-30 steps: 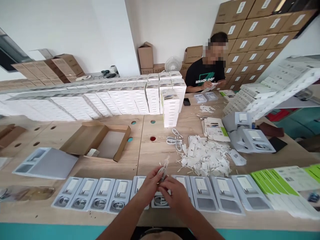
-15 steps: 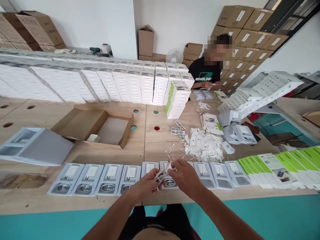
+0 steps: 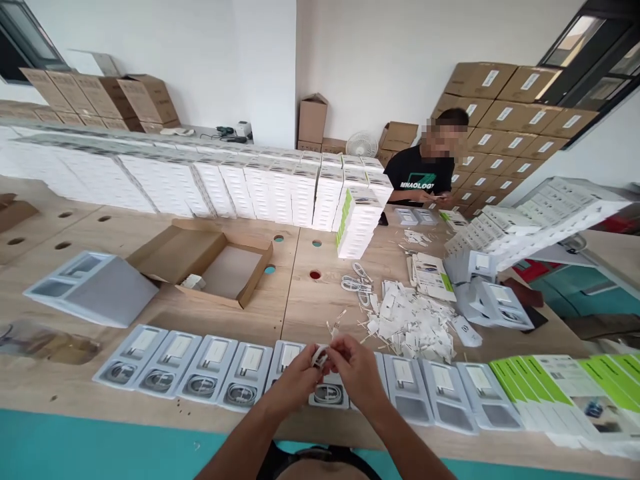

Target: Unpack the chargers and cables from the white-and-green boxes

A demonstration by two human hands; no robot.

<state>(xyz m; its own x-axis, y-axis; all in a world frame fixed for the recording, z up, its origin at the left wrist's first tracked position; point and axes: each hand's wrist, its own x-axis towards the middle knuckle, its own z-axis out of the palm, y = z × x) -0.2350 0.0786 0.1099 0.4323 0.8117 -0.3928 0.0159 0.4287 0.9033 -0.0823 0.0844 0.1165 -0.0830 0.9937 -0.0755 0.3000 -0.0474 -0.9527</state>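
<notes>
My left hand has its fingers closed on a coiled white cable. From the other side, the fingers of my right hand pinch the same cable. Both hands are above a row of pale plastic trays along the table's front edge. Below them, a tray shows a coiled cable in its near compartment. Farther left, a tray carries a white charger above a coiled cable. On the right, a tray shows a charger in its upper compartment and no cable in its lower one. My hands partly hide the middle trays.
A pile of small white pieces lies beyond my right hand, beside loose coiled cables. An opened cardboard box is left of centre. Green-and-white sleeves line the front right. Stacked white boxes stand behind; a co-worker is beyond.
My hands have drawn closer together around the cable, and the connector end that stuck up is no longer distinct. The whole view has shifted, with the background lower in the picture.
</notes>
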